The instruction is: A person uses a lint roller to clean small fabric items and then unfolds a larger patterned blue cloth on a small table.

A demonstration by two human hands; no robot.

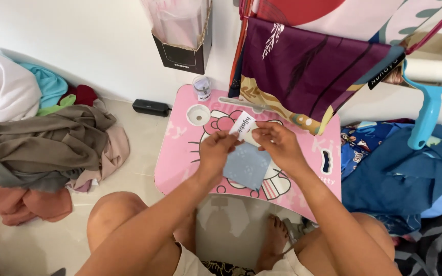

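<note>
Left hand (216, 148) and right hand (277, 143) — raised together above the pink counter (180, 158), forearms angled inward. Both pinch one white paper label (242, 124); a grey-blue folded cloth (246, 166) lies beneath.

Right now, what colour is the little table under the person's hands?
Pink, with a white cartoon cat print; the small lap table shows best in the head view.

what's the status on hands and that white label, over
Left hand and right hand both pinching white label. Blue-grey cloth under them on pink table. Nothing in the way.
</note>
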